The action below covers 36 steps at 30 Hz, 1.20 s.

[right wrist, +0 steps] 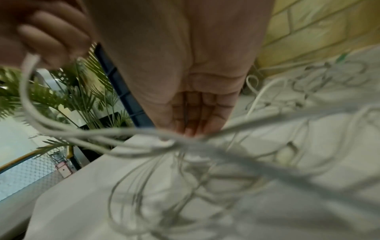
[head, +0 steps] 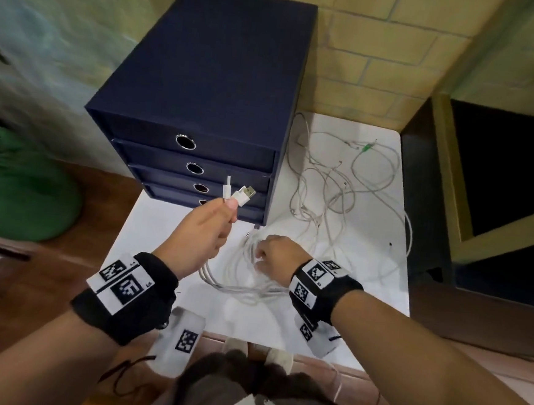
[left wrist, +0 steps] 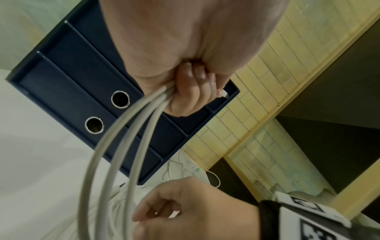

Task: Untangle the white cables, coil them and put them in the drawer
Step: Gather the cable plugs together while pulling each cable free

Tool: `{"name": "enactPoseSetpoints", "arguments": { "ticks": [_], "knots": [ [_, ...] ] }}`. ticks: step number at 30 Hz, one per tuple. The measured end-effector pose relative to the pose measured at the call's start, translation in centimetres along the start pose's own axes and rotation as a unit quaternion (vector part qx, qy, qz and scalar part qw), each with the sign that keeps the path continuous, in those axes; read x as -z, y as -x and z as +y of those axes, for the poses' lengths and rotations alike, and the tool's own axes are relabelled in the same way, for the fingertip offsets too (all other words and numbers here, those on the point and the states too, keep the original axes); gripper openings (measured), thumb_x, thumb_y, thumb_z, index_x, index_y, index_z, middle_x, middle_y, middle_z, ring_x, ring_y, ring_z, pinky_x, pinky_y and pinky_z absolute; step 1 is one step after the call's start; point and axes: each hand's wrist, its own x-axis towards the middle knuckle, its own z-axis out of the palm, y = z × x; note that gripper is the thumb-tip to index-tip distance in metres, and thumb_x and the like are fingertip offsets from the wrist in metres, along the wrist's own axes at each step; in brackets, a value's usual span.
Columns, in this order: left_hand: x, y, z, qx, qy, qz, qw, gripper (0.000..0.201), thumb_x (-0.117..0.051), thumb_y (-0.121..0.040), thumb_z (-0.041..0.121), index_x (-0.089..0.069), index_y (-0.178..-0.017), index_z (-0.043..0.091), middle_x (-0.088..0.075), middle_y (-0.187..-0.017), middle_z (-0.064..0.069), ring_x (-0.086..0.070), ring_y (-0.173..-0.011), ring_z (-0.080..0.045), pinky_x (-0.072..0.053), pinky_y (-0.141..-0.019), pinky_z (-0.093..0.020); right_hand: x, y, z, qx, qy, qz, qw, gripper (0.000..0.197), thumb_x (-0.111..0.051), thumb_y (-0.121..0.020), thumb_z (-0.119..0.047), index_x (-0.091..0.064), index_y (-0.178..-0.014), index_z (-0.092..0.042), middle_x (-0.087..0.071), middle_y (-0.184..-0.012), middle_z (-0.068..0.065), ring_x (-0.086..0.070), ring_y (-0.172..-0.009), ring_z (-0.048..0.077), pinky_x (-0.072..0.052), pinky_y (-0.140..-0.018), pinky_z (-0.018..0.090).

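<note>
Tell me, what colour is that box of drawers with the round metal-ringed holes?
Dark navy blue drawer box, clearest in the head view.

White table: drawer unit, tangled cables.

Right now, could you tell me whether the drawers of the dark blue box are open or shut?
Shut: all four fronts of the dark blue drawer box sit flush in the frame.

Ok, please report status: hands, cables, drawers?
Left hand grips coiled cable, plugs up. Right hand on loops. Tangled cables remain on table. Drawer unit shut.
</note>
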Motion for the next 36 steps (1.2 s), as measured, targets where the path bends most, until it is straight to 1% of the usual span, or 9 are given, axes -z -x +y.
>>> {"name": "enactPoseSetpoints", "arguments": {
  "ticks": [5,9,11,14,17,24,29,33,36],
  "knots": [
    [0.8,-0.3,-0.7,0.000,0.010,-0.016,1.000,0.033,-0.038,-0.101,0.037,-0.043,-0.075,0.017,-0.026,-0.059,0.006,-0.019,-0.048,-0.008,-0.014,-0.043,-0.020,-1.9,-2.0,-0.9,-0.069,0.042,-0.067,0.994,0.027,-0.050,-0.090,-0.011,-0.046,-0.116,-0.006,-0.057,-0.117,0.014,-0.056,-0.105,0.031,-0.042,-0.078,0.031],
    [1.5,-0.3,-1.0,0.005,0.010,-0.028,1.000,0.032,-0.037,-0.101,0.037,-0.043,-0.076,0.016,-0.026,-0.060,0.005,-0.020,-0.048,-0.007,-0.016,-0.043,-0.021,-2.1,-1.2,-0.7,-0.036,-0.004,0.033,0.999,0.025,-0.042,-0.087,0.000,-0.046,-0.111,-0.004,-0.055,-0.107,0.017,-0.049,-0.083,0.026,-0.027,-0.067,0.028],
    [1.7,-0.4,-0.9,0.006,0.018,-0.031,0.999,0.032,-0.037,-0.101,0.036,-0.043,-0.077,0.016,-0.026,-0.059,0.006,-0.020,-0.047,-0.007,-0.015,-0.043,-0.020,-2.0,-1.1,-0.3,-0.022,0.011,0.067,0.997,0.025,-0.043,-0.083,0.004,-0.053,-0.104,-0.006,-0.050,-0.110,0.016,-0.047,-0.088,0.026,-0.027,-0.067,0.028],
    [2.1,-0.5,-0.7,0.002,0.013,-0.037,0.999,0.032,-0.037,-0.101,0.036,-0.042,-0.077,0.015,-0.026,-0.059,0.006,-0.020,-0.046,-0.006,-0.015,-0.041,-0.017,-2.3,-1.2,-0.3,-0.041,0.109,0.084,0.990,0.019,-0.052,-0.087,-0.019,-0.061,-0.102,-0.011,-0.043,-0.117,0.011,-0.042,-0.108,0.030,-0.038,-0.076,0.033],
    [2.3,-0.6,-0.5,-0.003,0.009,-0.047,0.999,0.033,-0.037,-0.101,0.037,-0.043,-0.076,0.015,-0.026,-0.059,0.006,-0.019,-0.047,-0.006,-0.015,-0.041,-0.017,-2.7,-1.4,-0.8,-0.083,0.127,0.043,0.988,0.041,-0.060,-0.083,-0.044,-0.061,-0.108,-0.012,-0.038,-0.122,0.008,-0.037,-0.113,0.028,-0.040,-0.088,0.039],
    [2.7,-0.6,0.3,-0.018,0.014,-0.057,0.998,0.034,-0.038,-0.100,0.037,-0.043,-0.074,0.016,-0.027,-0.058,0.007,-0.019,-0.047,-0.006,-0.016,-0.041,-0.017,-1.8,-2.6,-2.0,-0.140,0.184,-0.036,0.972,0.029,-0.048,-0.088,-0.011,-0.058,-0.115,-0.009,-0.034,-0.127,0.009,-0.036,-0.117,0.027,-0.038,-0.088,0.034],
    [2.8,-0.5,0.7,-0.022,0.020,-0.055,0.998,0.034,-0.039,-0.100,0.037,-0.043,-0.075,0.015,-0.028,-0.057,0.009,-0.019,-0.047,-0.007,-0.018,-0.041,-0.016,-0.6,-1.3,-2.0,-0.152,0.130,-0.022,0.980,0.030,-0.045,-0.089,-0.012,-0.052,-0.117,-0.004,-0.036,-0.127,0.010,-0.043,-0.112,0.028,-0.037,-0.082,0.034],
    [2.3,-0.3,1.5,-0.036,0.024,-0.056,0.997,0.033,-0.039,-0.100,0.036,-0.043,-0.076,0.014,-0.028,-0.055,0.012,-0.020,-0.046,-0.005,-0.018,-0.041,-0.016,1.6,0.4,-2.1,-0.111,0.066,-0.032,0.991,0.018,-0.042,-0.091,-0.012,-0.047,-0.107,-0.007,-0.053,-0.104,0.015,-0.054,-0.097,0.031,-0.039,-0.075,0.035],
    [1.7,-0.4,2.3,-0.047,0.027,-0.058,0.997,0.032,-0.040,-0.100,0.035,-0.045,-0.076,0.014,-0.029,-0.053,0.013,-0.021,-0.045,-0.005,-0.018,-0.040,-0.016,3.3,1.6,-1.6,-0.070,-0.006,-0.004,0.998,0.003,-0.041,-0.093,-0.012,-0.040,-0.095,-0.011,-0.049,-0.087,0.010,-0.048,-0.081,0.024,-0.034,-0.068,0.031]
  ]
}}
